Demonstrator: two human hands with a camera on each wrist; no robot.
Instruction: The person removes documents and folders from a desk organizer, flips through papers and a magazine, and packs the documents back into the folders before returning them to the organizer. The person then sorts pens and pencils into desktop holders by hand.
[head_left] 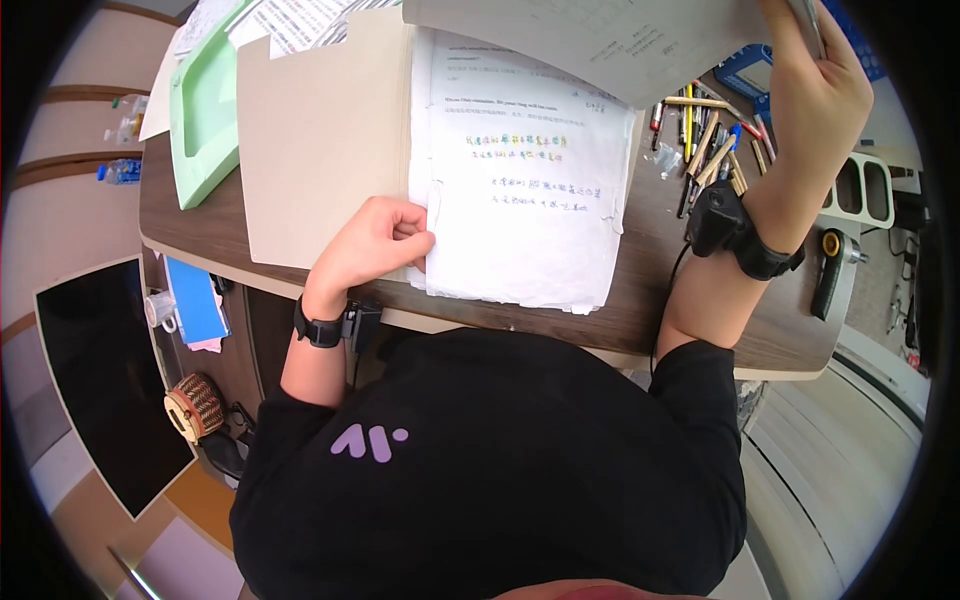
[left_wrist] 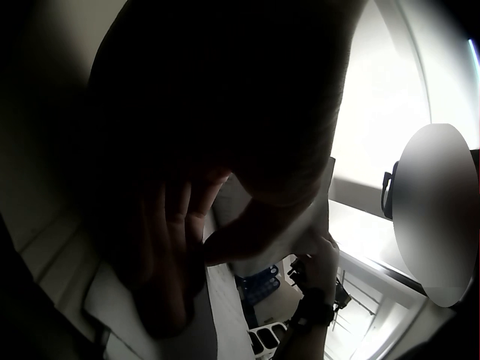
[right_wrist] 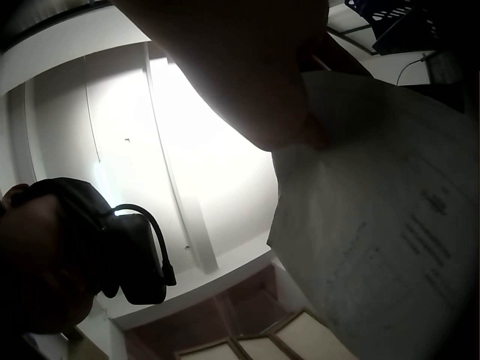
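Observation:
An open beige folder lies on the desk, with a stack of paper sheets on its right side. The top page has printed lines and handwriting, partly in coloured ink. My left hand pinches the stack's left edge near its lower corner; the left wrist view shows it dark, with the thumb close to the fingers. Raised to the upper right, my right hand grips the edge of a lifted sheet. That sheet slopes over the top of the stack and hides part of it.
Several pens and pencils lie loose right of the stack. A green tray stands at the left, beside printed papers. A white holder with slots and a black-and-yellow tool sit at the right edge of the desk.

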